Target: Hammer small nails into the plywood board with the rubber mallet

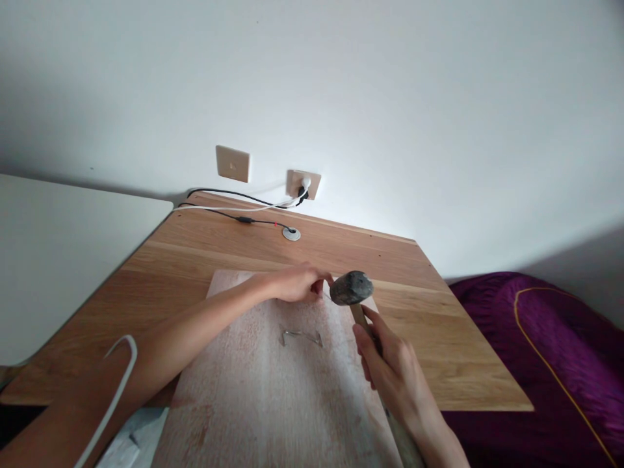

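A pale, reddish-stained wooden board [253,396] lies on a wooden desk [195,253]. My left hand [297,284] rests near the board's far end, its fingers pinched on a thin nail held against the board. My right hand [385,364] grips the wooden handle of a hammer [351,289]. The hammer's dark grey head hovers just right of my left fingertips. A bent metal staple [301,336] lies on the board between my two hands.
Black and white cables [229,208] run over the desk's far edge to a wall socket [303,184]. A round metal grommet [291,234] sits in the desk. A purple bedspread [546,351] lies to the right, a white surface [58,240] to the left.
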`<action>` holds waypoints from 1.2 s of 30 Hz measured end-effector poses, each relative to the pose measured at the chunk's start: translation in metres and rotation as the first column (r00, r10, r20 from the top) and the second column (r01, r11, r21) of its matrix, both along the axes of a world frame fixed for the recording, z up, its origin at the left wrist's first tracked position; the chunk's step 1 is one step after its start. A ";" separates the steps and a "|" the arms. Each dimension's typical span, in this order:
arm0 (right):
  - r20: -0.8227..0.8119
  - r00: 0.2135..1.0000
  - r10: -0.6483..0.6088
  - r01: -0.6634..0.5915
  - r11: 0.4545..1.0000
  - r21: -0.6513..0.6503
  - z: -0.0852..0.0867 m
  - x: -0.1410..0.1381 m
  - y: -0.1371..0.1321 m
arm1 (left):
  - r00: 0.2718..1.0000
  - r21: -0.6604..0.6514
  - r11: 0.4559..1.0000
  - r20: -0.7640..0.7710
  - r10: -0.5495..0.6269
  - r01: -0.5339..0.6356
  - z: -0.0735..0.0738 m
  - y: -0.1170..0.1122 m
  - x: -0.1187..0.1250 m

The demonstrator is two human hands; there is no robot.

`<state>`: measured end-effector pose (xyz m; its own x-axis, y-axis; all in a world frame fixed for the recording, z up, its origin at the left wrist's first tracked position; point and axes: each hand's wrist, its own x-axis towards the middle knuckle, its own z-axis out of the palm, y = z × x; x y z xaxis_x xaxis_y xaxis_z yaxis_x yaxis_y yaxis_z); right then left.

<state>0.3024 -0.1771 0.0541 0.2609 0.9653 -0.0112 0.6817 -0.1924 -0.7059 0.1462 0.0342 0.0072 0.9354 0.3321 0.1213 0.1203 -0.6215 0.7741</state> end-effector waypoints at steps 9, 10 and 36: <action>0.024 1.000 0.019 -0.019 1.000 -0.012 -0.017 -0.004 0.004 | 1.000 0.011 1.000 0.000 -0.012 0.012 0.001 0.000 0.000; 0.019 1.000 0.005 -0.005 1.000 -0.002 -0.017 -0.003 0.003 | 1.000 0.009 1.000 -0.003 -0.015 0.015 0.002 -0.001 0.000; -0.052 0.998 -0.023 0.024 1.000 0.013 -0.006 0.000 0.003 | 0.999 -0.058 0.998 0.041 0.013 -0.010 -0.005 0.000 0.004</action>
